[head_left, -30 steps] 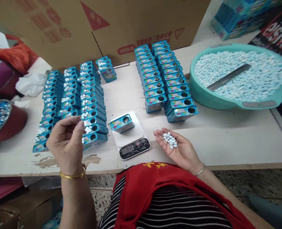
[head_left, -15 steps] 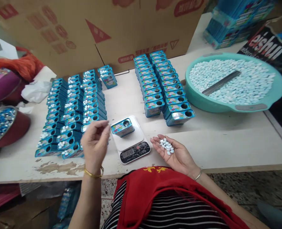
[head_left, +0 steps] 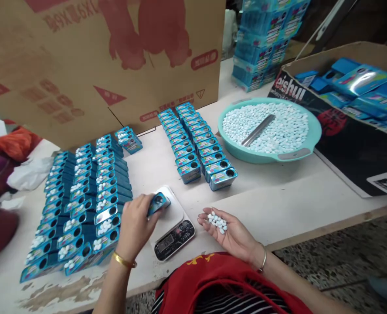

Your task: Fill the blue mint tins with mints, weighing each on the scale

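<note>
Blue rectangular tin [head_left: 160, 201]: gripped by left hand [head_left: 137, 224], fingers curled
Right hand [head_left: 231, 233]: open palm-up, cradling pale oval candies [head_left: 217, 221]
White flat scale [head_left: 176, 214]: between both hands

My left grip [head_left: 137, 224] hides part of the blue tin [head_left: 160, 201]; the scale display [head_left: 165, 243] is illegible; the left edge crops the red pot [head_left: 3, 233].
</note>
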{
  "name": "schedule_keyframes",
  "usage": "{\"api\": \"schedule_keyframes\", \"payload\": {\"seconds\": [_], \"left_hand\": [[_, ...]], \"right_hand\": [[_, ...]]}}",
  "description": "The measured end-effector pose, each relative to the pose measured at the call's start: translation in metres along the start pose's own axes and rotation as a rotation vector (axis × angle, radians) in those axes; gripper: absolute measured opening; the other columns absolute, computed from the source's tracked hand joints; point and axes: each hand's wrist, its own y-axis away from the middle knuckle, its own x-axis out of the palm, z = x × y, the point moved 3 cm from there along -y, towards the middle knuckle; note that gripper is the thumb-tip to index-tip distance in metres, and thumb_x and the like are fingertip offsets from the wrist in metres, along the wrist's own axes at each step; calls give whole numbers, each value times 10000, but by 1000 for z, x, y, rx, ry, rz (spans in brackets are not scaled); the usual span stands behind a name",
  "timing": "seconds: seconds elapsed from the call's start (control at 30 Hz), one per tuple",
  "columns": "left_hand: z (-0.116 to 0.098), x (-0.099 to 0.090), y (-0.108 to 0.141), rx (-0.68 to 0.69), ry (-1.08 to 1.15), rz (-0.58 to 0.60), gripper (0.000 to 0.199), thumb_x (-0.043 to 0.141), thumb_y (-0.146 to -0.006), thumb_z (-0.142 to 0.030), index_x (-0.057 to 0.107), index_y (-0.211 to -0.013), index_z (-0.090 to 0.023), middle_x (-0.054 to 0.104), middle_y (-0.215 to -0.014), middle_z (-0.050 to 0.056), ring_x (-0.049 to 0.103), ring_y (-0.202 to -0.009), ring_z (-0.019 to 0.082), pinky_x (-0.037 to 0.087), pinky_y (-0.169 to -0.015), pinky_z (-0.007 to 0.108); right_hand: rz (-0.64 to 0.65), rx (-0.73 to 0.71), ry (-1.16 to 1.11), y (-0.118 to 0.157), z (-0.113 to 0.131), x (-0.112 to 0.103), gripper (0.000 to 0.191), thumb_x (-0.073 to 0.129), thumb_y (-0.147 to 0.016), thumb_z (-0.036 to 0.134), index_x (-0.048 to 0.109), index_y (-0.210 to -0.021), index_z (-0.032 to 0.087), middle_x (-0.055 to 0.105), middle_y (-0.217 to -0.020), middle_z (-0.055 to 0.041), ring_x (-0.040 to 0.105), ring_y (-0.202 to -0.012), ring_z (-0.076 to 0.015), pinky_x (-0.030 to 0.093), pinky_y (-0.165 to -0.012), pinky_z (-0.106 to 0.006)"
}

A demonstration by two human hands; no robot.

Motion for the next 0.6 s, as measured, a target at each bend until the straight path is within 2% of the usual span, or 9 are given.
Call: {"api": "schedule_keyframes", "payload": {"seconds": [0.13, 0.23, 0.33, 0.4, 0.47, 0.5, 0.57, 0.6], "left_hand": [[-40, 6, -33, 153, 100, -69, 314, 528, -878, -333, 510, -1156, -188, 623, -972, 74, 559, -907, 218, 365, -780, 355], [-69, 23, -60, 210, 92, -66, 346, 554, -859, -327, 509, -1167, -175, 610, -999, 94, 543, -923, 240, 359, -785, 380], [-73, 38, -79, 245, 51, -78, 392, 575, -839, -338, 506, -1187, -169, 594, -1032, 116, 528, -929, 258, 361, -762, 384], [-58, 39, -94, 284, 71, -126, 447, 578, -834, -377, 482, -1225, -183, 583, -1072, 118, 523, -963, 252, 362, -804, 386], [-27, 31, -117, 232, 52, -176, 458, 564, -839, -405, 471, -1236, -196, 564, -1132, 113, 502, -1049, 244, 345, -887, 384], [-5, 26, -131, 156, 17, -192, 447, 550, -846, -407, 472, -1232, -195, 549, -1166, 113, 480, -1102, 242, 328, -926, 380], [47, 16, -164, -133, -140, -167, 411, 492, -878, -391, 459, -1242, -203, 505, -1241, 110, 433, -1168, 236, 316, -951, 364], [72, 12, -179, -220, -177, -165, 431, 482, -879, -378, 450, -1258, -177, 479, -1267, 138, 417, -1178, 261, 315, -945, 388]], "right_hand": [[14, -17, 37, -3, 6, -5, 158, 516, -850, 135, 650, -907, 75, 729, -825, -134, 713, -746, -174, 563, -715, -251], [15, -29, 52, -1, 8, -7, 136, 557, -828, 134, 666, -890, 80, 730, -808, -121, 708, -731, -164, 562, -716, -247], [-9, -41, 51, 2, 10, -11, 107, 603, -800, 128, 683, -863, 94, 733, -807, -107, 707, -750, -159, 561, -759, -251], [-29, -33, 48, 2, 11, -16, 100, 633, -783, 137, 694, -855, 103, 736, -818, -108, 707, -762, -166, 563, -773, -261], [-33, -8, 58, 0, 11, -21, 110, 663, -767, 157, 702, -856, 105, 739, -835, -116, 709, -775, -178, 567, -769, -269], [-33, 4, 66, -2, 11, -23, 118, 678, -757, 165, 705, -854, 104, 740, -842, -119, 709, -780, -183, 568, -767, -271], [-37, 22, 81, -6, 11, -27, 136, 708, -732, 171, 710, -849, 101, 741, -850, -125, 710, -788, -195, 570, -763, -276], [-49, 31, 85, -8, 11, -29, 144, 722, -717, 170, 712, -842, 101, 742, -847, -124, 711, -782, -198, 571, -755, -277]]}}
